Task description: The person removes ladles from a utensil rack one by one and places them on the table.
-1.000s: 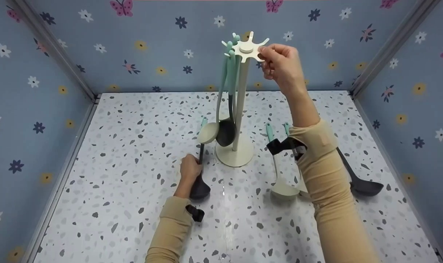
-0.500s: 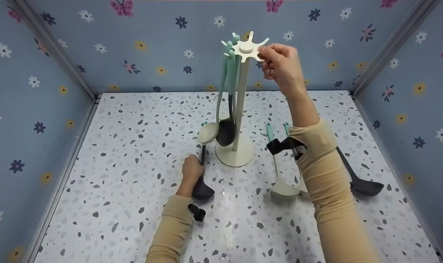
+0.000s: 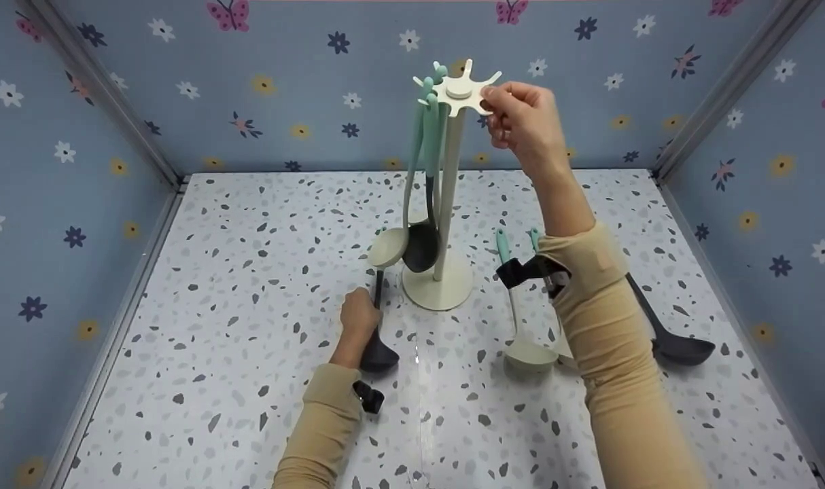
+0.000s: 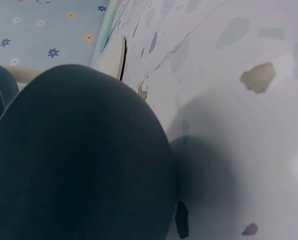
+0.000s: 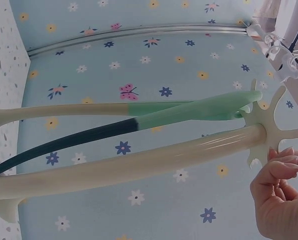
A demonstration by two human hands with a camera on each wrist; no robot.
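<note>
My left hand (image 3: 359,314) grips a dark ladle (image 3: 380,358) low on its shaft, just above the bowl, close over the table. The ladle's green handle end is mostly hidden behind a hanging cream ladle (image 3: 388,248). In the left wrist view the dark bowl (image 4: 84,150) fills much of the picture and casts a shadow. My right hand (image 3: 527,125) pinches one arm of the star-shaped top (image 3: 461,95) of a cream utensil stand (image 3: 446,204). On the stand's left side, green-handled utensils hang bunched together, among them a black-headed one (image 3: 423,248).
Right of the stand lie a cream ladle (image 3: 531,354), another green-handled utensil (image 3: 535,238) partly under my right sleeve, and a dark ladle (image 3: 684,348). Flower-patterned walls (image 3: 358,142) enclose the speckled table (image 3: 249,272) at the back and both sides.
My left hand has shifted slightly to the right, and the dark ladle's bowl has moved right with it. My right hand and the stand have stayed put.
</note>
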